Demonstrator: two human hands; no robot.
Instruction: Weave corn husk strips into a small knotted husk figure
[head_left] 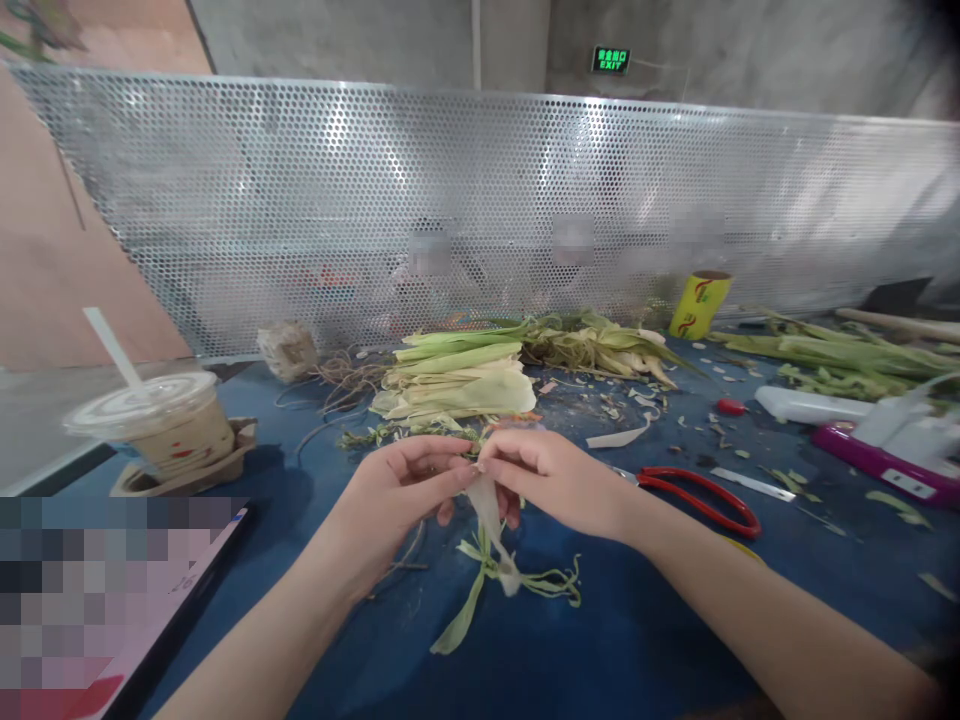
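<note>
Fingertips of my left hand (409, 490) and my right hand (551, 478) meet in a pinch over the blue table. Between them is the top of a pale, thin strip of corn husk (489, 515), which hangs down. At its lower end, narrow green husk strips (471, 610) spread out, some curling to the right. Exactly how the strips join is too small to make out. Just beyond my hands lies a stack of flat, pale green corn husks (461, 380). Scissors with red handles (701, 495) rest to the right of my right hand, partly behind my forearm.
To the left, a lidded drink cup (176, 430) with a straw stands in a cardboard holder, behind a tablet (187, 590). A box cutter (752, 484), a purple-and-white power strip (885, 465), a yellow roll (700, 305) and husk scraps lie right. Perforated metal (285, 200) closes off the back.
</note>
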